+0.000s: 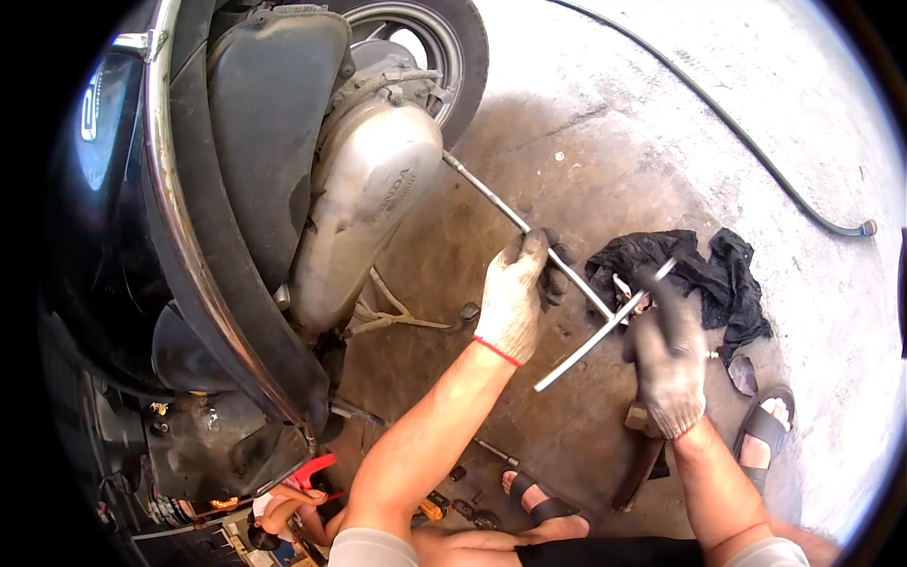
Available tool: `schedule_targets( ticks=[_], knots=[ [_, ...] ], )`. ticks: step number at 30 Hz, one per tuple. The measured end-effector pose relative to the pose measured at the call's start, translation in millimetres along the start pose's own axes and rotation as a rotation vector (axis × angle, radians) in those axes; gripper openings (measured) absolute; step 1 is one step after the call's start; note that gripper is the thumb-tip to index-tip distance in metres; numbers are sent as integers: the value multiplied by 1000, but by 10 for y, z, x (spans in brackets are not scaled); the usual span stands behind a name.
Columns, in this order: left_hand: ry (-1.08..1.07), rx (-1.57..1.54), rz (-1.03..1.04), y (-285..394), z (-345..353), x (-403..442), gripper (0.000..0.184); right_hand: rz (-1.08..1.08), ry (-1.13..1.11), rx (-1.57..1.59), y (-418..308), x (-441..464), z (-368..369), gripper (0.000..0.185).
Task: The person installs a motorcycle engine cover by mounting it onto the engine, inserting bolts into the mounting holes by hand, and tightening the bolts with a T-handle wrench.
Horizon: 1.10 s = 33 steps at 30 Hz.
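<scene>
A long metal T-handle wrench [581,283] runs from the rear of the scooter's silver engine cover [373,194] toward my body. My left hand [520,288], in a whitish glove with dark fingertips, is wrapped round its shaft. Beside the crossbar is my right hand [669,354], gloved and blurred by motion, its fingers near the bar's upper end. Whether those fingers grip the bar is unclear. The wrench's far tip meets the lower edge of the casing near the wheel [463,66].
Black cloth [732,283] lies on the floor beyond my right hand. A dark hose [718,109] curves across the upper right. Tools [496,452] lie near my sandalled feet. The scooter's kickstand [406,319] sticks out below the engine. Another person [283,510] is at the lower left.
</scene>
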<state>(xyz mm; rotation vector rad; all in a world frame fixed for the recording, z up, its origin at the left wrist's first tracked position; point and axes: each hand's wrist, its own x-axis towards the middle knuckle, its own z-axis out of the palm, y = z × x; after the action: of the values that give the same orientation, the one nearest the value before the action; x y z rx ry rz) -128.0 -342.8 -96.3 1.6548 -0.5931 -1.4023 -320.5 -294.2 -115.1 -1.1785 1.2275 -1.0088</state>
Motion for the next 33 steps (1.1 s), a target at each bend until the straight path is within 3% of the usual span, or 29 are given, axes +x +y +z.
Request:
schedule_targets(
  ticks=[1,2,4,5,6,7,9,10,12,13,16,17,18,19,22,24,25,26,28,31,33],
  knots=[
    [-4,11,0,8,3,6,34,151,-189,54,183,-35,75,42],
    [-5,8,-4,9,-12,17,34,-361,-164,-298,274,-111,117,40],
    [16,44,28,-24,-51,26,34,20,-586,47,-10,-53,37,36],
    [29,29,15,-10,-38,18,34,104,-502,277,-267,-21,0,33],
    [30,29,15,0,-48,12,34,103,-307,300,-278,-59,17,34],
    [24,36,15,14,-54,4,34,103,-308,299,-213,-45,21,34],
    [10,39,24,31,-29,17,34,147,-148,-34,63,29,30,38],
    [1,1,27,24,-27,42,34,80,-345,-158,117,10,59,36],
    [2,-36,19,-2,-39,49,34,-134,-610,115,-103,-47,56,34],
    [19,-2,20,-5,-35,52,33,-38,-521,286,-286,-80,102,32],
    [22,29,31,8,-46,35,30,61,77,150,-164,-39,37,38],
    [20,-13,22,19,-36,36,30,167,92,192,-82,14,60,42],
    [19,-55,15,32,-30,53,30,24,-27,-35,137,-31,107,36],
    [22,-45,22,12,-38,71,31,-108,-225,-89,181,-79,105,38],
    [26,-33,25,-23,-77,98,31,-430,-470,-172,131,-88,123,38],
    [20,-50,28,19,-42,89,31,92,-503,194,-173,-53,35,37],
    [8,-72,33,46,-7,88,32,69,-317,259,-25,-121,162,37],
    [9,-74,40,69,21,88,32,192,-167,235,-91,-110,197,26],
    [15,-64,35,109,40,99,33,218,-159,177,80,-130,243,23],
    [3,-46,40,104,-11,75,33,64,56,-18,6,-145,230,11],
    [17,-31,37,93,-8,68,33,-6,185,-109,27,-94,213,24]
  ],
)
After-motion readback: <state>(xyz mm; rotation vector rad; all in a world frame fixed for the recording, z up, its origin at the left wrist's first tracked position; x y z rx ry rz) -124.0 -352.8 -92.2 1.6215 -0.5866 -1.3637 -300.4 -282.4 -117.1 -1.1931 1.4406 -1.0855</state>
